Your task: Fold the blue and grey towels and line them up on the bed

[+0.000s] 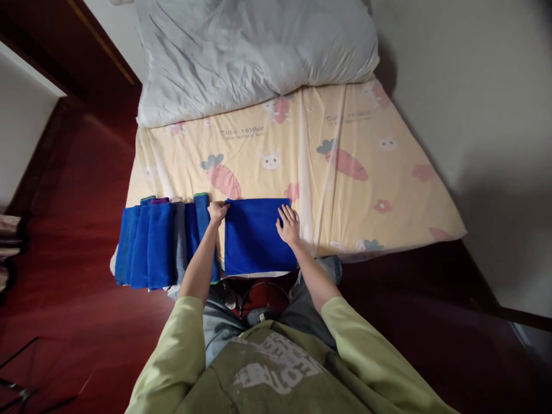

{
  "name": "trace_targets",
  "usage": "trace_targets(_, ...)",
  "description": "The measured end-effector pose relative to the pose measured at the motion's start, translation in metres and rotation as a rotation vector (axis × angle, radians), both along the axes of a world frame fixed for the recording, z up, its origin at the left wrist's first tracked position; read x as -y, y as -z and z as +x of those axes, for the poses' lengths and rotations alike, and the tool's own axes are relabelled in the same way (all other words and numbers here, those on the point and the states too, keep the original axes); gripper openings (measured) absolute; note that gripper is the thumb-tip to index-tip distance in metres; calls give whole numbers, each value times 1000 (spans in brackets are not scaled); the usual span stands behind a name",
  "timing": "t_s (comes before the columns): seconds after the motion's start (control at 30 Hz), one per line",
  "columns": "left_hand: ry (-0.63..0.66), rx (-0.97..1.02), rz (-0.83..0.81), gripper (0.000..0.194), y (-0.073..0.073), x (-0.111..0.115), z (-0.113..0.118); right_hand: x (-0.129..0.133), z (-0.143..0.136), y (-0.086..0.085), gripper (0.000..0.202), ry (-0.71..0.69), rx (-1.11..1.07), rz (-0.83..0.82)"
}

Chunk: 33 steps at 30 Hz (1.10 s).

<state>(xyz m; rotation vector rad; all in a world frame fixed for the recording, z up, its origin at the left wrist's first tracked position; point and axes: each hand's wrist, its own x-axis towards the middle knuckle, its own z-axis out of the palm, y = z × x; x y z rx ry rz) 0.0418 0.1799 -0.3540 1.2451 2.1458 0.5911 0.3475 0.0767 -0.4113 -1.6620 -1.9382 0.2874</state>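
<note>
A blue cloth [259, 238] lies flat as a rectangle at the front edge of the bed. My left hand [218, 211] is closed on its upper left corner. My right hand [288, 224] rests on the upper right part of the cloth with its fingers apart. Left of my left hand, folded cloths [160, 244] in blue, grey and dark blue stand in a row side by side, partly behind my left forearm.
The bed [366, 195] has a yellow sheet with carrots and rabbits. A large pale grey quilt [259, 52] is heaped across its far side. A wall [483, 115] runs along the right. Thin black metal legs [21, 391] stand at the lower left.
</note>
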Motion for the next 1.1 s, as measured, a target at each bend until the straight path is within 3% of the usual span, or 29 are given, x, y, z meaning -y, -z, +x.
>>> trace_targets(0.13, 124, -120, 56, 33, 3, 4, 9, 0, 0, -2, 55, -1, 6, -35)
trace_targets(0.23, 214, -300, 216, 43, -1, 21, 24, 0, 1, -3, 55, -4, 12, -42)
trace_targets(0.3, 388, -353, 301, 47, -3, 35, 34, 0, 1, -4, 54, -3, 16, -46)
trace_targets(0.37, 660, -293, 323, 46, -2, 47, 43, 0, 1, -4, 55, -3, 15, -57)
trace_targets(0.43, 821, -228, 314, 46, 3, 54, 48, 0, 1, -4, 56, -4, 9, -71)
trace_targets(0.47, 813, -223, 306, 48, 7, 55, 49, 0, 2, -4, 56, -6, 7, -77)
trace_targets(0.6, 564, -264, 256, 63, 20, 46, 45, -1, 2, -2, 57, -3, 15, -96)
trace_targets(0.73, 538, -251, 259, 68, 19, 47, 46, -1, 2, -2, 57, 0, 31, -91)
trace_targets(0.93, 731, -219, 295, 63, 11, 114, 63, 0, 2, -3, 57, 2, 51, -81)
trace_targets(1.1, 709, -277, 246, 61, 11, 160, 60, -1, -1, -9, 57, -12, 64, -88)
